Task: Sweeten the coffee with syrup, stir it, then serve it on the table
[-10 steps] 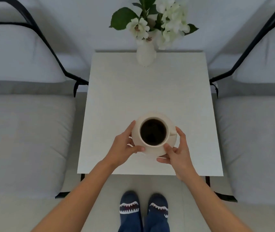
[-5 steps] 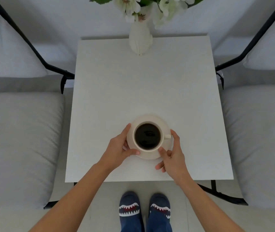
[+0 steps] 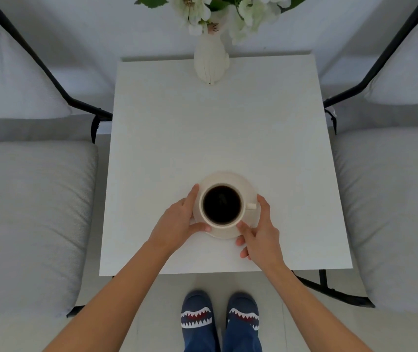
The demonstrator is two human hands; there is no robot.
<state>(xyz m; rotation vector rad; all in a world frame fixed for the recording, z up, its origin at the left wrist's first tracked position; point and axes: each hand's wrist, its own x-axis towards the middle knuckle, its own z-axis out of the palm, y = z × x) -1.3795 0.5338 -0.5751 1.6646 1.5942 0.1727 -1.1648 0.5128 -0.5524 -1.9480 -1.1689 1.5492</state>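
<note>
A cream cup (image 3: 222, 205) full of black coffee stands on a matching saucer (image 3: 247, 185) in the near half of the white square table (image 3: 215, 130). The cup's handle points right. My left hand (image 3: 177, 223) grips the saucer's left rim, thumb on the front edge and fingers along the side. Gripping the right rim is my right hand (image 3: 262, 231), with its thumb on the front edge and a finger by the handle. The saucer looks flat on the tabletop. No syrup or spoon is in view.
A white vase (image 3: 211, 60) of white flowers stands at the table's far edge. Grey cushioned chairs with black frames flank the table on the left (image 3: 27, 212) and right (image 3: 391, 199). My feet in shark-pattern slippers (image 3: 219, 316) stand at the table's near edge.
The cup and saucer came down from above the near edge onto the table, both hands still on the saucer. My view has moved closer over the table.
</note>
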